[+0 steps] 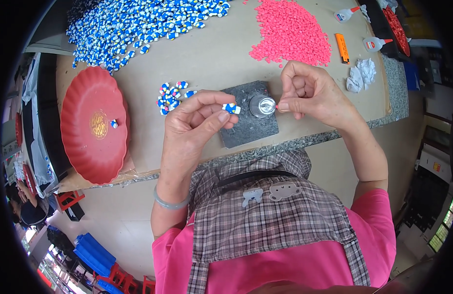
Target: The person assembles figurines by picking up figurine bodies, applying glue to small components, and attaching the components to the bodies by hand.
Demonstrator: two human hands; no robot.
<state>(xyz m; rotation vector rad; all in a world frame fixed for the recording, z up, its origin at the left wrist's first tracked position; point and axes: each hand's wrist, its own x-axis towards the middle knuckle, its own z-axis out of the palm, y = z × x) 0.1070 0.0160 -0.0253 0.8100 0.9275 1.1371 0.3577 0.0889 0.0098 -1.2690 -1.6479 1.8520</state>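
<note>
Left hand (194, 120) pinching a blue-white piece (231, 108), and my right hand (312, 95) grips a pink bit (277, 107), just right of the cup (263, 106)!

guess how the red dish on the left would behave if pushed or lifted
The dish has a thin-looking, fluted wall, so it is probably stiff and fairly light. Being wide and shallow, it would likely slide before tipping. The small piece lying inside might shift if the dish tilts.
</note>
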